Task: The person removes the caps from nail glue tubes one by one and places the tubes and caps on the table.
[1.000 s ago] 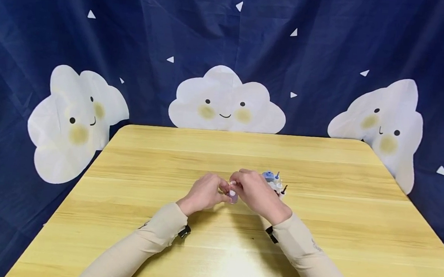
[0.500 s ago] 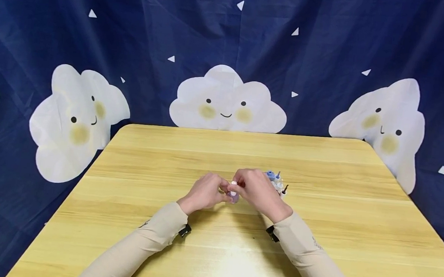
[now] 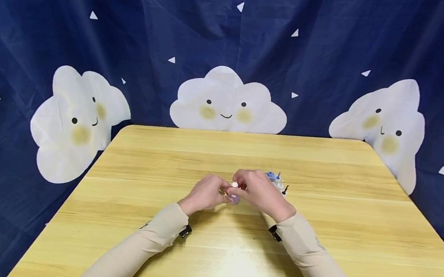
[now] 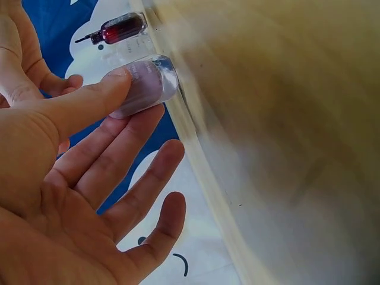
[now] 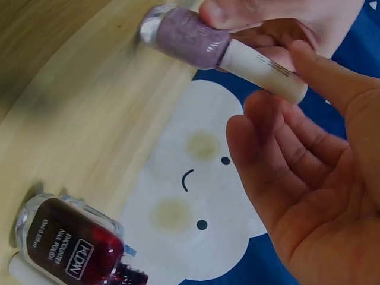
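Note:
My left hand pinches a small purple nail polish bottle between thumb and fingers, above the table; its ring and little fingers stay spread in the left wrist view. A long white cap sits on the bottle's neck, in line with it. My right hand holds the cap loosely near its top, thumb on one side and fingertips on the other. Close to the right hand stands a dark red nail polish bottle with its threaded neck bare.
Just beyond the right hand, a blue bottle stands uncapped. Near it are white caps with brushes pointing up, one a blue-tipped brush, one a dark-tipped brush. A navy curtain with clouds hangs behind the wooden table.
The right fingers have shifted around the cap, and its white top shows more now. Bottle and left hand have hardly moved.

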Demonstrator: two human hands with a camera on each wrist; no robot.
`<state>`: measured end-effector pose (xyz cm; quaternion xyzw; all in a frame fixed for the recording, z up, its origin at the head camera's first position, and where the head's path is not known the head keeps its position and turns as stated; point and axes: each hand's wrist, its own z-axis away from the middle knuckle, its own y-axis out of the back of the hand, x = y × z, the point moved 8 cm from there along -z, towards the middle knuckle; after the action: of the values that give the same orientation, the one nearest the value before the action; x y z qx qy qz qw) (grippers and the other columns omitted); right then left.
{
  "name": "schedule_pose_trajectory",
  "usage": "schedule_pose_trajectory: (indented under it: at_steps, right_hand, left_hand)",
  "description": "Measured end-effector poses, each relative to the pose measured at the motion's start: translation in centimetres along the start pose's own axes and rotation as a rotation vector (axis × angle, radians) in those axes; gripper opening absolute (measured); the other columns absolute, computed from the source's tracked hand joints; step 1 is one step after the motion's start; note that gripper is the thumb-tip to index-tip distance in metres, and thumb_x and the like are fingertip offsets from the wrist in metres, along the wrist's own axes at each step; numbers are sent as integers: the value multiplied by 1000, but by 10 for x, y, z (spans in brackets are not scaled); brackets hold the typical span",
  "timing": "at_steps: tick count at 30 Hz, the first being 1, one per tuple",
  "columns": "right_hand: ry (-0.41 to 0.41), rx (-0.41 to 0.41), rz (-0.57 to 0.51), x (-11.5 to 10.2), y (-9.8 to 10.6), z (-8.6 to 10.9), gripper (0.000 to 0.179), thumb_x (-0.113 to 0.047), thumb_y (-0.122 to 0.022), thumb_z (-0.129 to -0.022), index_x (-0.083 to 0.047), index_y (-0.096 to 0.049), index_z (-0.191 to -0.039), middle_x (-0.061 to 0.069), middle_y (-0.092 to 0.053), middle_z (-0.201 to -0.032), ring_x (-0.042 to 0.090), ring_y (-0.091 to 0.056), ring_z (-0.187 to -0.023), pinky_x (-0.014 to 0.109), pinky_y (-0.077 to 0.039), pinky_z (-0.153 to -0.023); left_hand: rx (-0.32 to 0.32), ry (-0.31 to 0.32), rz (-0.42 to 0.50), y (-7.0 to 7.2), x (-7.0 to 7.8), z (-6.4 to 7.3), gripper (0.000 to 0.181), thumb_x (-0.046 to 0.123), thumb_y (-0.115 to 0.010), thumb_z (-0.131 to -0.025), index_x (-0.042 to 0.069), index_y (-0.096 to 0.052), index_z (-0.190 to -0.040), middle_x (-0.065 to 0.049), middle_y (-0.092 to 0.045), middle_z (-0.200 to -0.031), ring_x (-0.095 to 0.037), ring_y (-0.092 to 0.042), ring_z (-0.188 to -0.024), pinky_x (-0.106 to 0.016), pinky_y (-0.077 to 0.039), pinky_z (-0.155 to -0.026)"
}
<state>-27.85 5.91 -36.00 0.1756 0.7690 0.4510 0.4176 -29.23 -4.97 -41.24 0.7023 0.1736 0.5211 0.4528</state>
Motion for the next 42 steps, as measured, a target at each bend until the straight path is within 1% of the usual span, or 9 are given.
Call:
schedule_pose_trajectory:
  at_steps: [3,6,11,15,20,25,29,37,42]
  right_hand:
    - [-18,13,19,2,-1,0,19,-24,-80,-90,-8,-70,-91,-4,-68,-75,4,-57,-63,21,-48,-58]
    - [-2,36,51,1,0,0,15,-21,-80,-90,-9,-71,-87,-4,-68,-74,3,-56,-61,20,-49,-57]
    - [57,53,80,-5,2,1,6,-12,-80,-89,-9,-75,-90,-1,-71,-80,6,-60,-67,21,-51,-62]
    - [87,33,85,-8,1,1,8,-9,-79,-90,-7,-76,-96,0,-74,-88,8,-66,-75,22,-54,-68]
    - [37,3,42,-3,1,1,15,-15,-80,-90,-7,-72,-99,-2,-71,-86,7,-63,-75,23,-52,-67]
    - [-11,23,34,1,2,1,15,-21,-80,-91,-11,-69,-91,-5,-67,-78,5,-59,-67,23,-50,-62]
    - [5,44,60,-1,4,1,11,-18,-80,-90,-11,-71,-89,-4,-70,-78,5,-61,-68,22,-52,-62]
    - [63,50,92,-8,6,4,8,-11,-81,-88,-9,-76,-95,-1,-73,-86,10,-67,-76,24,-55,-69]
    - [30,26,99,-6,5,5,9,-15,-80,-90,-11,-74,-96,-2,-73,-89,10,-67,-79,27,-55,-69]
  left_hand:
    - [1,4,1,0,0,0,15,23,-86,-84,18,-81,-97,2,-80,-96,-6,-43,-57,-24,-35,-57]
    - [-1,6,10,0,1,0,17,24,-85,-83,17,-81,-98,2,-80,-95,-7,-46,-58,-25,-37,-58]
    - [-2,10,6,1,2,-1,15,24,-85,-84,17,-81,-97,3,-80,-94,-8,-51,-62,-26,-39,-61]
    - [-5,12,-11,0,2,-1,15,24,-85,-84,17,-81,-96,4,-79,-94,-7,-54,-66,-27,-41,-65]
    - [-17,1,-9,0,3,-1,14,23,-85,-84,17,-81,-97,4,-80,-95,-6,-52,-67,-26,-41,-65]
    - [-11,0,2,1,4,-1,15,21,-86,-83,16,-81,-96,1,-80,-95,-7,-52,-67,-25,-39,-62]
    - [-7,-2,9,1,4,0,15,21,-86,-83,15,-80,-96,1,-80,-93,-7,-55,-70,-25,-40,-63]
    - [-15,-7,13,-2,3,-1,15,22,-86,-83,14,-81,-96,3,-80,-92,-6,-59,-74,-26,-44,-67]
    - [-22,-3,23,-3,2,0,16,21,-85,-83,14,-81,-97,2,-80,-92,-7,-62,-77,-28,-46,-71]
